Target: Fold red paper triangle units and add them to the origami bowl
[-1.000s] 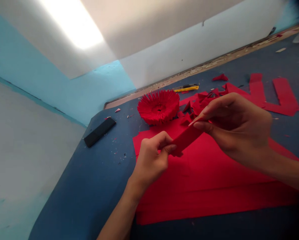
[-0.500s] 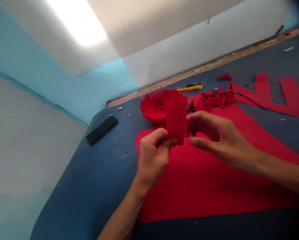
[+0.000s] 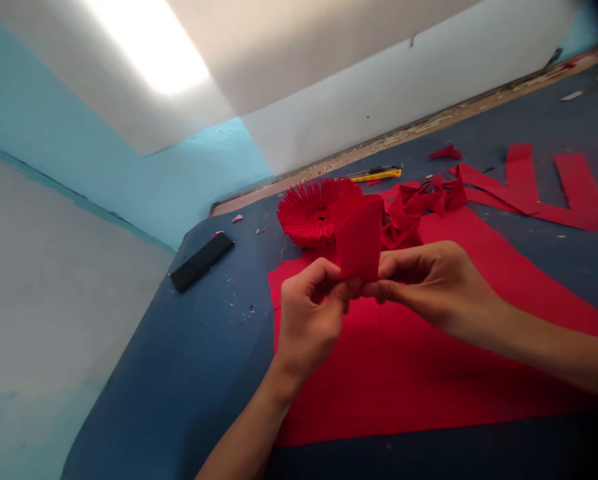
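Observation:
Between my two hands a folded red piece [image 3: 359,240] stands upright, its top edge curved over. My left hand [image 3: 315,310] pinches its lower left corner between thumb and fingers. At the lower right corner, my right hand [image 3: 431,283] pinches the same piece, the two thumb tips nearly touching. Behind it lies a round, pleated red rosette [image 3: 306,217], partly covered by the piece. A large red sheet [image 3: 403,367] is spread on the blue table beneath my hands.
Crumpled red scraps [image 3: 409,207] lie behind my right hand, and red strips [image 3: 523,190] are farther right. A yellow cutter [image 3: 379,175] rests behind the rosette. A black block [image 3: 202,261] lies at the left on the blue table [image 3: 179,373], near small bits.
My right hand has moved left and closed on the lower edge of the red piece, which has turned slightly and shifted right. Earlier that hand was open beside it.

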`<state>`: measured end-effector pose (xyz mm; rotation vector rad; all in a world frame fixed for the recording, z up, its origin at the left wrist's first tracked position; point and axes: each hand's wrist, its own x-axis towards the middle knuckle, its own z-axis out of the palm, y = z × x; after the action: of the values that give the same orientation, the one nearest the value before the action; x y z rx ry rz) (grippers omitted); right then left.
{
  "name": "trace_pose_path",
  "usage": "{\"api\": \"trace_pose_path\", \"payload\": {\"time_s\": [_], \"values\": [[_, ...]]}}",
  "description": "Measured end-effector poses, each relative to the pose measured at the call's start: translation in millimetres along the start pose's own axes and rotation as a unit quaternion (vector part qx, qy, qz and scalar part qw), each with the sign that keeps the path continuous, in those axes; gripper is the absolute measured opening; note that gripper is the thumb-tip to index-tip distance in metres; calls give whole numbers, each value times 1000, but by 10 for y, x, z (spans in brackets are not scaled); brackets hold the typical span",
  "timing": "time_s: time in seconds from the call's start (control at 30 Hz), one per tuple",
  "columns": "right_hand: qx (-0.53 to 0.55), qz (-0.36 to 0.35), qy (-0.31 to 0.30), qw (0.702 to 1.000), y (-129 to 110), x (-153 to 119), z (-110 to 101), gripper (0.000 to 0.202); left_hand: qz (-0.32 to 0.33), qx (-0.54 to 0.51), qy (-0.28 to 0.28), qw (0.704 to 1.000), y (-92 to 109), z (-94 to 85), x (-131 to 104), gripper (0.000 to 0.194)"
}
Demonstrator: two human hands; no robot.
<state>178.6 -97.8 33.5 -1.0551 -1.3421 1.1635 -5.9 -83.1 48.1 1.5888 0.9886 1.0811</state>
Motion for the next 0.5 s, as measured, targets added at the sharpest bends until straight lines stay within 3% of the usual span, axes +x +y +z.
{"api": "trace_pose_path", "payload": {"time_s": [0.23, 0.5], "values": [[-31, -45, -38, 998, 6, -5, -42, 36, -18, 8, 7, 1000, 43, -25, 8, 32], [-55, -40, -26, 997, 29, 7, -38, 32, 4, 30, -48, 998, -23, -41, 19, 17]]}}
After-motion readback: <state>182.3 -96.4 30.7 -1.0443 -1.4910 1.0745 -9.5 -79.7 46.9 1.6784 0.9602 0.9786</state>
